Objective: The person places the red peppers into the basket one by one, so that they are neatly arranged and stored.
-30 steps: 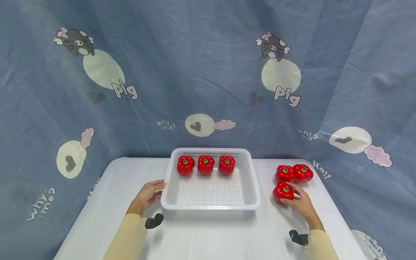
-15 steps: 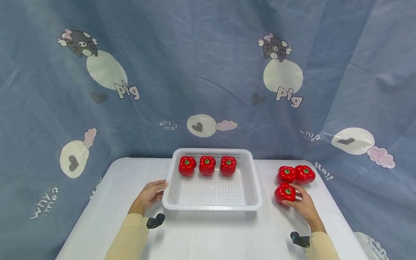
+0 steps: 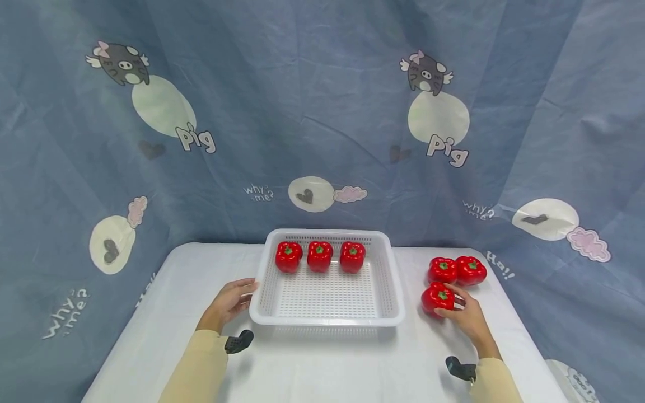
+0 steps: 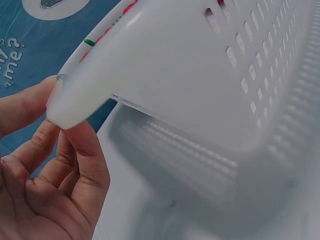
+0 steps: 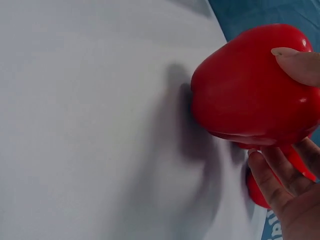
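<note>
My left hand (image 3: pixel 232 301) pinches the left rim of a white perforated plastic basket (image 3: pixel 327 322). In the left wrist view, the thumb lies on one side of that rim (image 4: pixel 82 102) and the fingers on the other. Three red bell peppers (image 3: pixel 319 257) stand in a row along the basket's back side, green stems up. To the right of the basket, my right hand (image 3: pixel 470 314) grips another red bell pepper (image 3: pixel 435 300) between thumb and fingers. The right wrist view shows this pepper (image 5: pixel 250 90) close up, with a shadow on the table beside it.
Two more red bell peppers (image 3: pixel 442 270) sit side by side at the table's back right, just behind the right hand. The white table (image 3: pixel 327 369) ends against a blue printed cloth (image 3: pixel 322 151) at the back and sides.
The right hand and its bell pepper have shifted very slightly left. The left hand keeps its hold on the basket rim, and the head view sways a little.
</note>
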`<state>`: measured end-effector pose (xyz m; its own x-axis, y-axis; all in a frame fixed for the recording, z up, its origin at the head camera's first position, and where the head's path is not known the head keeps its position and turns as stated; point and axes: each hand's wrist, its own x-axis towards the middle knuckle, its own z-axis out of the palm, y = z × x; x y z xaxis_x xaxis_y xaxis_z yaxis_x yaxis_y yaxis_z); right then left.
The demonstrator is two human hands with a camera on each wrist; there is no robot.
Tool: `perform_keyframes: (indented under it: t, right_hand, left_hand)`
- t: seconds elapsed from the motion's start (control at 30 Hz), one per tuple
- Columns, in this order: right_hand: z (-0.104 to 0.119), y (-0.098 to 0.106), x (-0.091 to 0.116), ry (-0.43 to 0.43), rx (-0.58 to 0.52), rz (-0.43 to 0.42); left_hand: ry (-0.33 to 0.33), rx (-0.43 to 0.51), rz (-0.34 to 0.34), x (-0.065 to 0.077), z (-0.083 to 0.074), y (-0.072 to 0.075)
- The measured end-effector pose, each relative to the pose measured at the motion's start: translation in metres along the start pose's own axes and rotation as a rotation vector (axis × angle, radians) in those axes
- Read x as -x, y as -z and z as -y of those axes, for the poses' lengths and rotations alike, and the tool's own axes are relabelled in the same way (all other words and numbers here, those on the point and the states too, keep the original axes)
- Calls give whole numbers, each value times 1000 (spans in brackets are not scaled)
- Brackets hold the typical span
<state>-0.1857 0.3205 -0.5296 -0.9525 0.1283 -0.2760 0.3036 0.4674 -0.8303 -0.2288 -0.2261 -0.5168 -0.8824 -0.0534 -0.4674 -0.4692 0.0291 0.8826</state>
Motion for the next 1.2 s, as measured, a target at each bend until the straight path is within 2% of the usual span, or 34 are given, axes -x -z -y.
perform_keyframes:
  t: [0.3, 0.73, 0.97, 1.2]
  right_hand:
    - [14, 0, 0, 1, 12, -22]
    - [41, 5, 6, 112, -13, -29]
    - [64, 10, 13, 157, -19, -10]
    - [82, 6, 13, 195, -44, 2]
  left_hand:
    - [5, -2, 0, 0, -2, 0]
    - [-8, 0, 11, 0, -1, 1]
    - [-11, 4, 14, 2, 1, -1]
    - [-14, 4, 5, -1, 1, 1]
